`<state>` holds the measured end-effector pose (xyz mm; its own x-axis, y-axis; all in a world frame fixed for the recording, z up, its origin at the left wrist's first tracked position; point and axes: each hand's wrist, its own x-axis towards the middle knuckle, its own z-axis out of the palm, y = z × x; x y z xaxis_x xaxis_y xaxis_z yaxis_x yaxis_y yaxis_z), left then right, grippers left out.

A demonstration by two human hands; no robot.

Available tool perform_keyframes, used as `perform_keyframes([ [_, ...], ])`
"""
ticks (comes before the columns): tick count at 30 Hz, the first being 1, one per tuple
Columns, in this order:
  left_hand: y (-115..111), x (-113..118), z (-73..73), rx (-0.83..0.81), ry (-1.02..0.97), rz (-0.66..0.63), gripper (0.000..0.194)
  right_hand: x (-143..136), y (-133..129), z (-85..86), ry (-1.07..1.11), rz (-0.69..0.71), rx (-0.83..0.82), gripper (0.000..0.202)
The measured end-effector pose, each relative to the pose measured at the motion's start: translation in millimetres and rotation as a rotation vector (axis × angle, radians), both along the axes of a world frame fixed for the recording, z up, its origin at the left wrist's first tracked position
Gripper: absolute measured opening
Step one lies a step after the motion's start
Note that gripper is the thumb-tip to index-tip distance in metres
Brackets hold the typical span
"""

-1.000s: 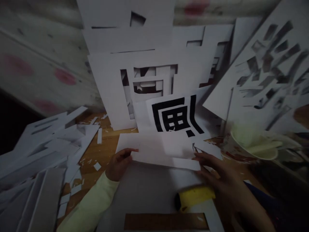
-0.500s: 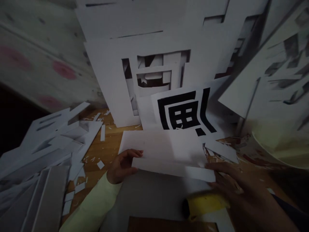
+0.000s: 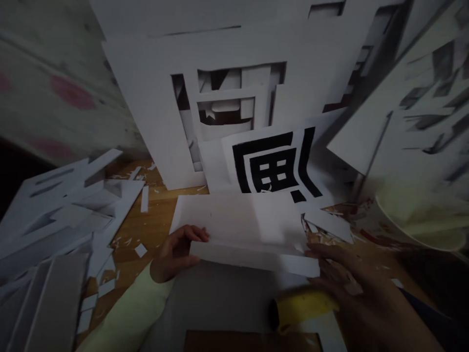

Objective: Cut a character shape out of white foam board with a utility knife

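Note:
A narrow white strip of card lies crosswise in front of me, between my two hands. My left hand pinches its left end, thumb below and fingers above. At its right end my right hand grips with thumb and fingers. Directly behind the strip is a flat white sheet; I cannot tell whether the two are joined. Under my right hand's fingers sits a yellow tool with a dark end, its kind unclear. Beneath is a grey-white board with a rectangular opening.
Large white boards with cut-out shapes lean upright at the back. A paper printed with a black character stands before them. Cut boards pile up on the left, scraps litter the wooden table, and a pale bucket stands right.
The view has shifted slightly, so everything appears a little further left. Both hands keep their hold on the strip, with little visible movement.

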<state>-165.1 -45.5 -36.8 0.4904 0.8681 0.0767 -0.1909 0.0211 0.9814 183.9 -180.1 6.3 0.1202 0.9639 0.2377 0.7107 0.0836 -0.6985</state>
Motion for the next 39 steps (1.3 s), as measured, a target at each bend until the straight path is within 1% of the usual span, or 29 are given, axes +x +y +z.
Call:
perform_keyframes([
  [3, -1, 0, 2.0, -0.009, 0.019, 0.007, 0.027, 1, -1, -1.2, -0.041, 0.057, 0.027, 0.034],
  [7, -1, -1, 3.7, 0.008, 0.035, -0.029, 0.025, 2, -4, -1.6, -0.044, 0.054, 0.005, 0.032],
  [9, -1, 0, 3.9, 0.036, 0.052, -0.023, 0.027, 2, -5, 0.0, -0.036, 0.062, -0.016, 0.031],
  [11, -2, 2, 4.4, 0.069, 0.129, 0.014, 0.031, 1, -6, 2.1, -0.03, 0.066, -0.035, 0.031],
  [13, -4, 4, 5.5, 0.108, 0.249, 0.043, 0.033, 0, -6, 3.6, -0.031, 0.068, -0.059, 0.032],
  [15, -4, 3, 6.9, 0.156, 0.347, 0.047, 0.033, 0, -7, 3.8, -0.031, 0.071, -0.063, 0.033],
  [17, -4, -1, 8.1, 0.2, 0.429, 0.046, 0.038, 1, -7, 3.3, -0.026, 0.082, -0.044, 0.035],
  [19, -2, -8, 8.6, 0.238, 0.516, 0.027, 0.046, 2, -7, 3.2, -0.022, 0.108, -0.042, 0.036],
  [22, 2, -18, 8.1, 0.27, 0.597, -0.058, 0.06, 2, -7, 5.7, -0.023, 0.154, -0.064, 0.031],
  [25, 3, -23, 6.7, 0.283, 0.609, -0.106, 0.071, 0, -8, 8.3, -0.031, 0.172, -0.057, 0.028],
  [27, 1, -22, 6.4, 0.27, 0.58, -0.083, 0.073, -3, -10, 8.1, -0.036, 0.183, -0.029, 0.029],
  [30, -3, -19, 9.0, 0.221, 0.483, -0.024, 0.066, -8, -14, 6.1, -0.045, 0.176, -0.006, 0.031],
  [33, -6, -17, 15.7, 0.192, 0.428, 0.031, 0.062, -12, -19, 7.0, -0.066, 0.15, 0.031, 0.031],
  [37, -7, -10, 27.2, 0.2, 0.338, 0.122, 0.061, -18, -28, 11.0, -0.094, 0.091, 0.163, 0.032],
  [39, -7, -3, 32.4, 0.107, 0.324, 0.136, 0.058, -20, -30, 10.0, -0.093, 0.046, 0.209, 0.034],
])
